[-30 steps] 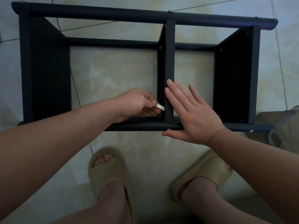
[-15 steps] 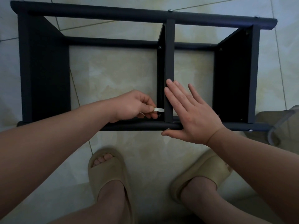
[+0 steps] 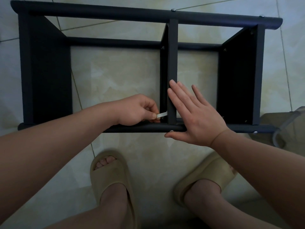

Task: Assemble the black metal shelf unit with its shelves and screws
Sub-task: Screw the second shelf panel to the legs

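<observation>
Wrench in left hand, right hand pressing shelf

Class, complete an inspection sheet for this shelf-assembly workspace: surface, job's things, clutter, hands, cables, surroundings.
Surface: pale tiled floor.
Job's things: black shelf unit on its side on the floor; middle shelf fitted; silver wrench at that shelf's corner by the near rail.
Clutter: nothing seen.
Hands: left hand pinches the wrench; right hand flat against middle shelf and near rail.
Cables: nothing seen.
Surroundings: beige slippers; unclear translucent object at right edge.
</observation>
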`<state>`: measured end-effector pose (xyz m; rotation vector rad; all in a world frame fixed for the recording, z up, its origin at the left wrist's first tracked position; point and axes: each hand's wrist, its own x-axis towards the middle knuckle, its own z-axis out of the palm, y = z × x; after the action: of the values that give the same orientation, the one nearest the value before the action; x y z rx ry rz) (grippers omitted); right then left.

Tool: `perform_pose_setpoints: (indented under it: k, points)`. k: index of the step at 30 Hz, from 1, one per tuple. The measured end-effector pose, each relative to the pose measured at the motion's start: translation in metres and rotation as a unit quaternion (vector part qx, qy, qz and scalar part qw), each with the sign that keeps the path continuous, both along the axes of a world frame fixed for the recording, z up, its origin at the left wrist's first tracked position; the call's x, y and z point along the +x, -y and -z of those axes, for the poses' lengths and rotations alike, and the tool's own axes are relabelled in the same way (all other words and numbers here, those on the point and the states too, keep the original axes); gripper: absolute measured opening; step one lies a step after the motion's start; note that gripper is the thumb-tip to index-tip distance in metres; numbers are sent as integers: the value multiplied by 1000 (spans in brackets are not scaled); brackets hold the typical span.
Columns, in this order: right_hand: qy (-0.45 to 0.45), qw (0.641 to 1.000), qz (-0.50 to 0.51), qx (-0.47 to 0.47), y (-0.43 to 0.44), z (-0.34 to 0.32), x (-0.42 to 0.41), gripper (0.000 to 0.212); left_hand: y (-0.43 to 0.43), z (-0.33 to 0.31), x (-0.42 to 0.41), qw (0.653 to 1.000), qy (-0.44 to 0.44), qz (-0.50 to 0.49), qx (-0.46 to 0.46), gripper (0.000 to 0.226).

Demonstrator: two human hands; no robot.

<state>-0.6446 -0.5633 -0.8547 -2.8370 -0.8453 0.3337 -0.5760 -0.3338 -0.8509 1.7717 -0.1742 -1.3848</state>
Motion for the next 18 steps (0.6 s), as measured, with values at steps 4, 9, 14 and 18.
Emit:
perform_pose_setpoints:
  k: [4, 9, 14, 18]
  points:
    - [-2, 1000, 0, 3, 0, 0, 0, 109, 2, -2, -2, 1000, 2, 15, 5, 15]
    - [5, 1000, 2, 14, 0, 0, 0, 109, 4, -1, -2, 998, 26, 48, 23, 14]
    - [1, 1000, 0, 6, 0, 0, 0, 109, 1, -2, 6, 993, 87, 49, 61, 10]
    - [-3, 1000, 1, 5, 0, -1, 0, 109, 2, -5, 13, 987, 124, 59, 84, 13]
